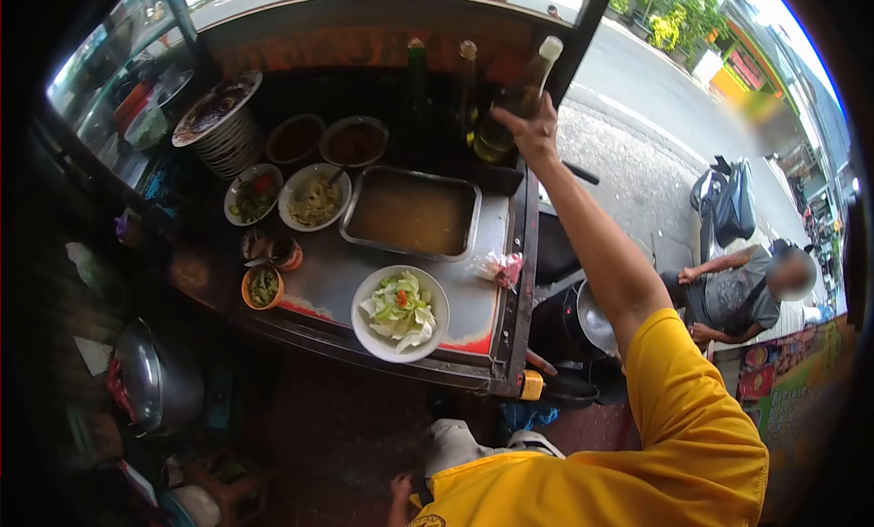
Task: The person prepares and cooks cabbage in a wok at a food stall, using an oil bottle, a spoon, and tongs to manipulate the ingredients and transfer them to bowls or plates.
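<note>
At the cart's back right corner, my right hand [537, 126] is wrapped round a glass bottle [496, 143] with a pale top and yellowish liquid low inside. Beside it stand a dark bottle with an orange-tinted cap [466, 76] and a green-capped bottle [416, 72]. Low in the view, my left hand [401, 487] hangs by my body, small and dim; its fingers are not clear. Near the counter's front edge sits a white bowl [363, 334] of shredded greens with a bit of orange-red on top.
A steel tray [475, 219] of brownish liquid lies mid-counter. Left of it are bowls of sliced vegetables [314, 199], an orange cup [263, 288] and stacked plates [228, 149]. A plastic bag [499, 268] lies at the right. A lidded pot [159, 377] stands lower left; a person [739, 290] sits at right.
</note>
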Demonstrator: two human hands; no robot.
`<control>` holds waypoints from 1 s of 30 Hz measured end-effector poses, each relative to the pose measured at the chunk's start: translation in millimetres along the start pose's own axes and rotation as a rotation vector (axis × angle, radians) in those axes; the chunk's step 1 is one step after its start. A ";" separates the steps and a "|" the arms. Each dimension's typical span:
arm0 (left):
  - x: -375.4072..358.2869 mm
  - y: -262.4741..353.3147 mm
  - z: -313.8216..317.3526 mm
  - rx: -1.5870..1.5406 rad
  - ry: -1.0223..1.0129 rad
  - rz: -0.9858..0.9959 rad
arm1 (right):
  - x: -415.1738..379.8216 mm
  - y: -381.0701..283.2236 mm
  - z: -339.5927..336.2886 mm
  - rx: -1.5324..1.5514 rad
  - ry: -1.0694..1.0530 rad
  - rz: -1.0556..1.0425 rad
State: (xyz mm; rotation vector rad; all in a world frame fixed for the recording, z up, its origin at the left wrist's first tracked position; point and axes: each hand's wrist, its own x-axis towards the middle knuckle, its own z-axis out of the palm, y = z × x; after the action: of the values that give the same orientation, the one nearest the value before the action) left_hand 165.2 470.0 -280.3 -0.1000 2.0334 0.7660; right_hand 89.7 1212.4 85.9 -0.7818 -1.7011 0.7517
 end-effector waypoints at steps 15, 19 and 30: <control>-6.3 47.3 6.2 0.086 -0.081 0.175 | -109.4 -106.4 -321.9 0.180 -0.089 0.145; -20.0 50.7 17.4 0.067 -0.128 0.196 | -142.1 -93.1 -412.1 -0.116 -0.351 0.406; -66.7 68.8 48.9 0.002 -0.118 0.116 | -184.3 17.8 -498.6 -1.222 -1.323 0.997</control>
State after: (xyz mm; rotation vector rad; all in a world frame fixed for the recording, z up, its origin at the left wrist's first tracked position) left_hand 214.6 537.5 -212.7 0.0634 1.9411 0.8223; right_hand 614.2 1124.7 85.8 -2.4744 -3.0149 0.8854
